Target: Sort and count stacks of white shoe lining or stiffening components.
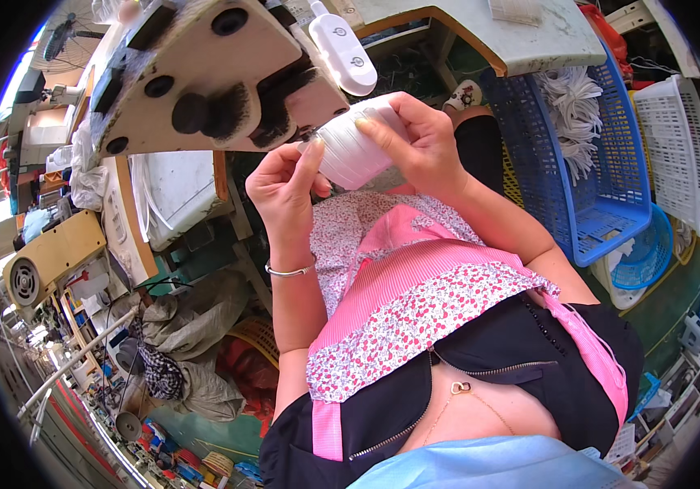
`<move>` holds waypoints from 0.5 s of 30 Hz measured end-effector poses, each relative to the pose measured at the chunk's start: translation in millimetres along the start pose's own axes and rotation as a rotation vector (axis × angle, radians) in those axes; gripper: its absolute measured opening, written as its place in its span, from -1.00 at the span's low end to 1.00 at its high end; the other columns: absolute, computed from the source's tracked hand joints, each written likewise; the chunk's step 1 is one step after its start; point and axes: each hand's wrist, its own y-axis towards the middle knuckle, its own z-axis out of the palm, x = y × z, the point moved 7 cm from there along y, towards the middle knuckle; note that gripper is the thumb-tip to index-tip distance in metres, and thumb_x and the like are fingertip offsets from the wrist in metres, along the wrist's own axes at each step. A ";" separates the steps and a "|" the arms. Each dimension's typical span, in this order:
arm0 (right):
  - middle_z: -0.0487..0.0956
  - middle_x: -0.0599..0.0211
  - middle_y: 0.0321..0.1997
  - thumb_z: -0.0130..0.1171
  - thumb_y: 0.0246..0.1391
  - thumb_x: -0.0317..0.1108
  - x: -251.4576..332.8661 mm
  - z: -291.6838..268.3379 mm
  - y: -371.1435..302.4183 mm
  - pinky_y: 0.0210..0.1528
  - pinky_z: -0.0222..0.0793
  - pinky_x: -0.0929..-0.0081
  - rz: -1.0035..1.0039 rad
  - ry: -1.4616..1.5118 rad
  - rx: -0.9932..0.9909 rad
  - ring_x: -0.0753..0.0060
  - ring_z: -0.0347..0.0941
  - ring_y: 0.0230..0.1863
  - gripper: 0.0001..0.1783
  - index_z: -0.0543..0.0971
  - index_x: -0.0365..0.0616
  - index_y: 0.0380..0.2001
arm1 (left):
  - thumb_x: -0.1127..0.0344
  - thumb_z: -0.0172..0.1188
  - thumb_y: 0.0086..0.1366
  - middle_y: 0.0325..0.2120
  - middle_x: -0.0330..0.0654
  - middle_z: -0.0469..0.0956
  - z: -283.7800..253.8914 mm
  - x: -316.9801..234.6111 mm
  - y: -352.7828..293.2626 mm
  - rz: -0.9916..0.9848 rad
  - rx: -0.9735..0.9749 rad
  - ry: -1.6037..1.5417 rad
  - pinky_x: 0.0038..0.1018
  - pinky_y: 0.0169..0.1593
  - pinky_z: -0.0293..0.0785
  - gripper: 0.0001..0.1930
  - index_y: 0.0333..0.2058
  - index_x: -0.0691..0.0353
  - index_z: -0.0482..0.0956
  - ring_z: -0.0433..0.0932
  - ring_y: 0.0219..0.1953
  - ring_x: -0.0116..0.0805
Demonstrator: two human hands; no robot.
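White thread spool [355,147] gripped in right hand [415,138], just below tilted sewing machine [203,77]; left hand [285,191] pinching its near edge. Blue basket [602,163] well right of machine.

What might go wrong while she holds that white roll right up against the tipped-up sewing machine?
1. The left hand pinches the end of the white roll of elastic tape close to the underside of the tilted sewing machine; fingertips might get nipped or greased there.
2. The right hand grips the roll over her lap, not over a table; if it slips, it may drop and unwind.
3. The bracelet on the left wrist might snag loose tape.
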 end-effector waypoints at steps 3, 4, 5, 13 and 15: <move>0.59 0.43 -0.38 0.24 0.18 -0.38 -7.3 0.9 -2.3 -0.31 0.41 0.67 0.042 0.051 0.013 0.76 0.44 -0.33 -0.82 0.56 -0.25 -0.21 | 0.47 0.33 0.22 -0.61 -0.29 0.54 -1.5 -4.1 1.3 0.022 0.001 0.049 -0.70 -0.63 0.29 -0.92 -0.37 0.36 0.61 0.41 -0.70 -0.64; 0.58 0.45 -0.37 0.24 0.18 -0.39 -10.6 2.6 -3.9 -0.31 0.40 0.68 0.074 0.078 0.035 0.77 0.43 -0.32 -0.82 0.55 -0.26 -0.21 | 0.48 0.33 0.21 -0.61 -0.29 0.54 -3.1 -7.5 1.9 0.046 0.009 0.090 -0.71 -0.63 0.28 -0.92 -0.37 0.36 0.61 0.40 -0.70 -0.65; 0.58 0.45 -0.37 0.24 0.18 -0.39 -11.1 3.3 -6.3 -0.31 0.40 0.68 0.076 0.079 0.036 0.77 0.43 -0.32 -0.82 0.55 -0.26 -0.21 | 0.48 0.33 0.21 -0.61 -0.29 0.54 -6.3 -8.1 3.2 0.045 0.008 0.091 -0.71 -0.63 0.28 -0.92 -0.37 0.36 0.61 0.40 -0.70 -0.65; 0.57 0.44 -0.42 0.24 0.16 -0.40 -11.5 10.3 -12.4 -0.35 0.41 0.68 0.095 0.079 0.061 0.79 0.44 -0.35 -0.84 0.55 -0.26 -0.25 | 0.51 0.28 0.23 -0.63 -0.32 0.49 -12.4 -4.0 12.8 0.032 0.039 0.107 -0.73 -0.61 0.24 -0.94 -0.39 0.37 0.58 0.32 -0.70 -0.69; 0.58 0.39 -0.44 0.25 0.14 -0.39 -9.0 7.8 -4.9 -0.35 0.43 0.65 0.074 -0.021 0.086 0.76 0.46 -0.37 -0.83 0.56 -0.26 -0.25 | 0.51 0.26 0.25 -0.63 -0.32 0.49 -10.2 -0.7 11.3 0.015 0.066 0.024 -0.72 -0.62 0.24 -0.94 -0.39 0.37 0.57 0.32 -0.70 -0.69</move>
